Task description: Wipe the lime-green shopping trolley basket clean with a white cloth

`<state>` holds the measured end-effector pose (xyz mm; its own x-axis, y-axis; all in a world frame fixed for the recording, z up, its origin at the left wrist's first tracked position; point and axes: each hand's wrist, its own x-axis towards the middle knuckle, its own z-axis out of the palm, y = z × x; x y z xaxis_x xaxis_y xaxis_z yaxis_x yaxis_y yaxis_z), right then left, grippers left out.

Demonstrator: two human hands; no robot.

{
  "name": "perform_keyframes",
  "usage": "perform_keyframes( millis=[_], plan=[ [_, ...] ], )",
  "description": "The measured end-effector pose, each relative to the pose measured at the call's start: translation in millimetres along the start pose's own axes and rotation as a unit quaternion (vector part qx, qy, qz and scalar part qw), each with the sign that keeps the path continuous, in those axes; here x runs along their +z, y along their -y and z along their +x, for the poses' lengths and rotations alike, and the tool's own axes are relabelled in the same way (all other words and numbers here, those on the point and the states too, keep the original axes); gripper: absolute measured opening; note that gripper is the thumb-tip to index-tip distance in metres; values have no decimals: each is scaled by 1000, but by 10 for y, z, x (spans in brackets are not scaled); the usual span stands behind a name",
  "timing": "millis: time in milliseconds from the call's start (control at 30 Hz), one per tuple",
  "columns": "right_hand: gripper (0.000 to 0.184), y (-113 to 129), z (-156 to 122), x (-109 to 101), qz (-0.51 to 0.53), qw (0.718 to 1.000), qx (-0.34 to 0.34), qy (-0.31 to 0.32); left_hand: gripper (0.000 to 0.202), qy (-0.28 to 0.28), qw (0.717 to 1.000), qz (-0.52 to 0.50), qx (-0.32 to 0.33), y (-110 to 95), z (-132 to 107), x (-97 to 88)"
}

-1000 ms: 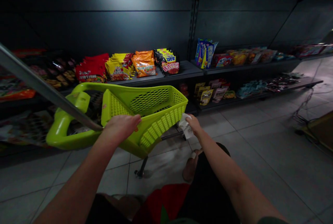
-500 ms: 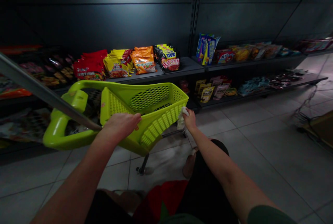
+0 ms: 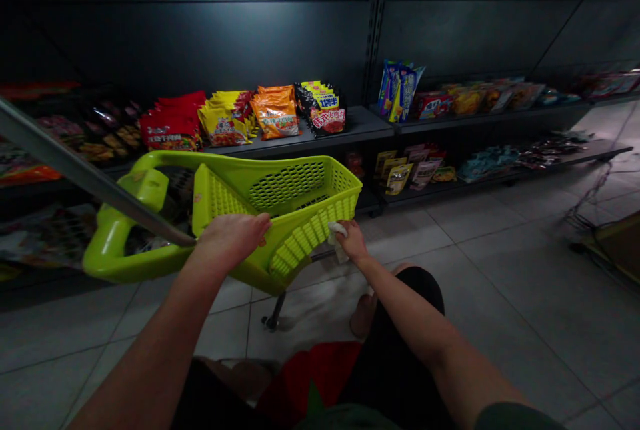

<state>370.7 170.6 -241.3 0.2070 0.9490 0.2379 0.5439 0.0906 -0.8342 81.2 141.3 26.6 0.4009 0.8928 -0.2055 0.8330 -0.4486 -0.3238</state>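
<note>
The cart (image 3: 303,237) stands before shelves (image 3: 367,122) bearing packets (image 3: 277,113).

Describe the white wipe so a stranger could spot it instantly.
In front of the dark shelving stands a lime-green shopping cart. By its ribbed side, the right hand holds a small wipe. It is crumpled and white, unlike the bright cart beside it.

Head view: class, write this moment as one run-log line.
left hand: on near rim of green plastic cart | right hand: holding crumpled white wipe at cart's slatted side
</note>
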Motion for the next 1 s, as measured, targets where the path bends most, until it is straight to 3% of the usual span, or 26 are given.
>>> perform_keyframes(
  millis=[133, 467, 567, 767, 900, 1000],
  plan=[
    [46, 3, 39, -54, -33, 998, 0, -49, 34, 8, 1000, 4, -4, 9, 25, 12],
    [57, -120, 8, 71, -43, 999, -13, 9, 38, 4, 1000, -6, -2, 28, 30, 16],
    [59, -119, 64, 5, -64, 997, -10, 38, 38, 0, 1000, -6, -6, 39, 30, 27],
    [38, -141, 115, -244, -64, 997, -2, 43, 39, -4, 1000, -12, -7, 73, 11, 82],
    [52, -190, 73, -290, -67, 998, -17, -6, 40, -12, 1000, -7, -2, 83, 17, 96],
    [60, -226, 96, -251, -53, 998, -39, 2, 38, -12, 1000, 0, 2, 92, 44, 101]
  ],
)
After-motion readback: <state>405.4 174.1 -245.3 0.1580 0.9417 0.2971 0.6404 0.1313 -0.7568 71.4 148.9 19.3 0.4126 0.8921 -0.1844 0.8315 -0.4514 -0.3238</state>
